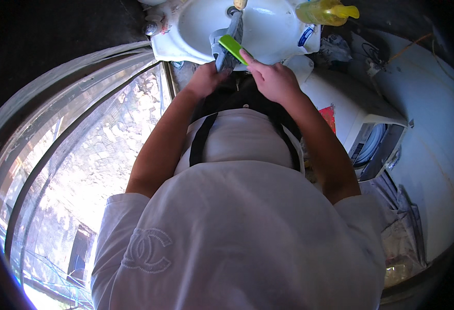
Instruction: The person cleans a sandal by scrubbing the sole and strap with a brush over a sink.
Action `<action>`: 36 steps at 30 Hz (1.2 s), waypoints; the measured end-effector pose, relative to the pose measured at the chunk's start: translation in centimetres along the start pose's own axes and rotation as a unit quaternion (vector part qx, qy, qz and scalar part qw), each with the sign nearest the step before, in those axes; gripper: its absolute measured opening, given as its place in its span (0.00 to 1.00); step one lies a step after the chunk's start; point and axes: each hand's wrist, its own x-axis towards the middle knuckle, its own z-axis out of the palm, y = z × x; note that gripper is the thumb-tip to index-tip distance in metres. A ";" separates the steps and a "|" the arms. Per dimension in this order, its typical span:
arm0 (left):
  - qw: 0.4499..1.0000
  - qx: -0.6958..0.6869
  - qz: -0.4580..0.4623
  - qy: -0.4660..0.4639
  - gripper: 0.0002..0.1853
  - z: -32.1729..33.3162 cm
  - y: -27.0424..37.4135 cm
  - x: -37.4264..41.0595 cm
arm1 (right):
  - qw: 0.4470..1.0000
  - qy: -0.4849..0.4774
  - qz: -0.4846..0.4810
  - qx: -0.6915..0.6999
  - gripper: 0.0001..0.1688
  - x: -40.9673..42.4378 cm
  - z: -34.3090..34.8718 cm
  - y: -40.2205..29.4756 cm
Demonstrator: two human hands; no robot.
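Note:
My left hand (205, 80) grips the near end of a grey slipper-like item (234, 31), held over the front rim of a white washbasin (273, 35). Its far end reaches over the drain, and its exact kind is hard to make out. In my right hand (275, 79) is a bright green scrubbing brush (231, 47), one finger stretched along its back. The brush lies across the grey item with its dark bristle side against it. Part of the item's near end is hidden by my left fingers.
A yellow plastic bottle (320, 13) and a blue-and-white tube (306, 35) rest on the basin's right rim. A small jar (153, 27) stands at its left. Right of me is a white appliance (351, 100) with a coiled hose; a screened window (95, 155) is on the left.

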 end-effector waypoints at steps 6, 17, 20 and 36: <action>0.995 0.073 -0.063 -0.013 0.23 -0.8 1.8 0.6 | 0.999 -0.011 -0.016 -0.039 0.33 0.2 -0.7 0.0; 0.992 0.118 -0.021 -0.034 0.19 -1.5 4.5 0.1 | 0.998 0.006 0.010 -0.069 0.30 1.3 -0.9 0.9; 0.991 0.110 0.020 -0.072 0.19 -2.9 5.0 -0.5 | 0.999 0.006 0.022 -0.030 0.29 1.4 -0.8 1.0; 0.940 0.295 0.171 0.014 0.66 -1.6 5.7 6.6 | 0.994 -0.016 0.059 0.088 0.28 -0.5 -2.5 1.2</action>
